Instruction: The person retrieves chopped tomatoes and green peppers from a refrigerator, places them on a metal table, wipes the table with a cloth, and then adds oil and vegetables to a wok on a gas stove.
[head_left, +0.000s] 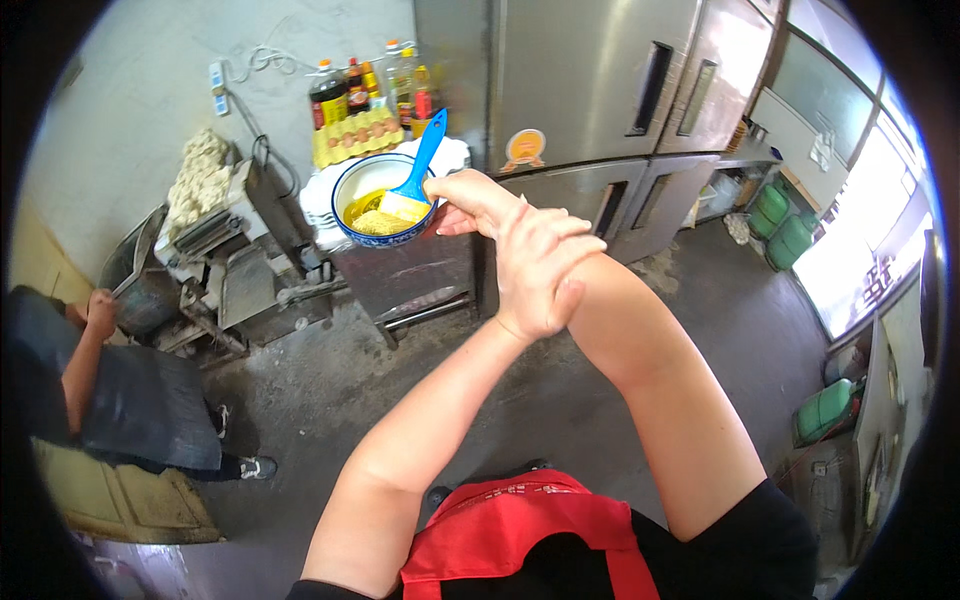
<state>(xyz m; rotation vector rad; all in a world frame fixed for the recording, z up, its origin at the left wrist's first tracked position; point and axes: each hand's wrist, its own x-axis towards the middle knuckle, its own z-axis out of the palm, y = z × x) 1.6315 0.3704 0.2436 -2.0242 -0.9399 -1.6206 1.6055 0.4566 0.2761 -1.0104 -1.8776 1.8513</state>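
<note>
A white and blue patterned bowl (384, 238) is in my right hand (469, 199), with the thumb at its rim and the fingers against its side. Yellow liquid, which looks like oil, lies in the bowl. A blue-handled brush (424, 154) leans in it, its pale bristles (381, 222) in the liquid. My left hand (541, 262) lies across my right wrist and forearm, fingers wrapped over it. Part of the right wrist is hidden underneath.
Behind the bowl are a tray of eggs (358, 136) and several bottles (328, 97). At left, dough (199, 176) rests on a machine (255, 277). A person in a dark apron (142, 397) stands at left. Steel refrigerators (577, 82) stand ahead; green gas cylinders (789, 241) stand right.
</note>
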